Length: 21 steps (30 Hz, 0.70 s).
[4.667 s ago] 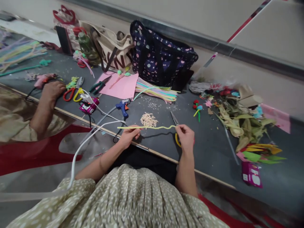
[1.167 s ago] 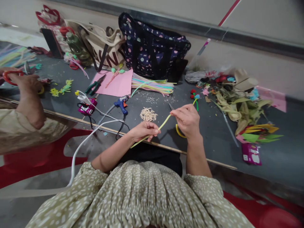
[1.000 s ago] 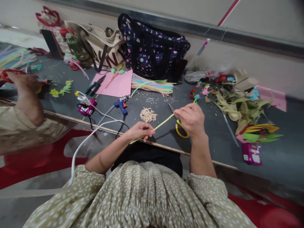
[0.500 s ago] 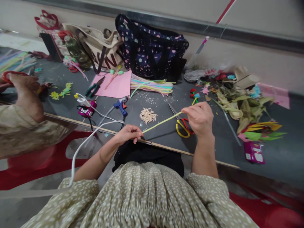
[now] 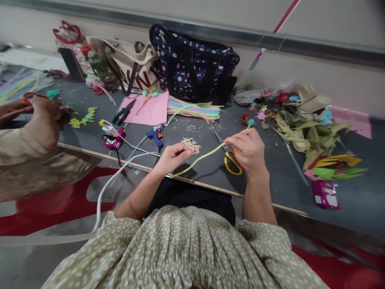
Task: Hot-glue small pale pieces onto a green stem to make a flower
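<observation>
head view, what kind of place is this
Probably a shared craft worktable: a bundle of pastel pipe cleaners, a blue glue gun and scissors lie on it, and both hands, left hand and right hand, hold a yellow-green pipe cleaner.

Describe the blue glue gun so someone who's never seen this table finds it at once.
Start at the dark polka-dot bag by the wall, then come forward past the pink paper sheet. The glue gun lies just beyond, near the table's front edge: the only blue tool, orange-tipped, trailing a cord.
</observation>
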Motion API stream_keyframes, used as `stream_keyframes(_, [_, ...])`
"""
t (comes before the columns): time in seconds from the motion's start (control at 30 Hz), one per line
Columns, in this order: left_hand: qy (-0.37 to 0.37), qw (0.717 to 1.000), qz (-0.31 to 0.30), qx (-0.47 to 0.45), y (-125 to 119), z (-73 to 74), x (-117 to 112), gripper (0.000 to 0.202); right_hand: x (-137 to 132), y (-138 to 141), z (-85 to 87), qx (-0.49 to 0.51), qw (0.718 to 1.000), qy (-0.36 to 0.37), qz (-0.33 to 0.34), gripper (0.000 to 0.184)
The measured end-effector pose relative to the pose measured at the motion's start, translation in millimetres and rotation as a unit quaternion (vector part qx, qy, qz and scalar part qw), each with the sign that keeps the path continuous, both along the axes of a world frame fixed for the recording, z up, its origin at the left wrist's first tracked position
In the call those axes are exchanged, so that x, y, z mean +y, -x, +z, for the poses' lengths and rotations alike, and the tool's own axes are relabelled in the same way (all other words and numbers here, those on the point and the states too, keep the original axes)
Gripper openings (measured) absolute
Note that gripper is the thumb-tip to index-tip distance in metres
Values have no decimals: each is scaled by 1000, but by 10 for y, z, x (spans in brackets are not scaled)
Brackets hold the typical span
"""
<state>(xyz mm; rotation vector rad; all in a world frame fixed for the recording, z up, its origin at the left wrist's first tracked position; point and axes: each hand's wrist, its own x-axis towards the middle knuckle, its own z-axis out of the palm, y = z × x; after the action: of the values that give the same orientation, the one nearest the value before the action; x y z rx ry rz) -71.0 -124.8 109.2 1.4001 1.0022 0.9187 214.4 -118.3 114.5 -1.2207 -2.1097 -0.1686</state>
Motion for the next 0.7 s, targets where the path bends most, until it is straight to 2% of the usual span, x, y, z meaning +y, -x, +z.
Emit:
stream_keyframes(0.07, [5,1000,-10,-5,-137,-55,10,22,-8,32,3,-1,1000,-6,4,19])
stream_keyframes(0.23, [138,977,-150,-57,-273,-183,36,35,-7,54,-15,5,1000,-10,1,18])
stream_keyframes(0.43, [201,961,-157,-111,-352,-247,54,34,-9,95,-29,19,1000,-8,14,17])
stream_keyframes(0.57, [239,950,-151,-132,-375,-256,66,31,-45,167,-8,33,999,-18,13,24])
stream_keyframes(0.7, [265,941,-144,-154,-377,-262,64,30,-71,253,-48,16,998,14,59,17])
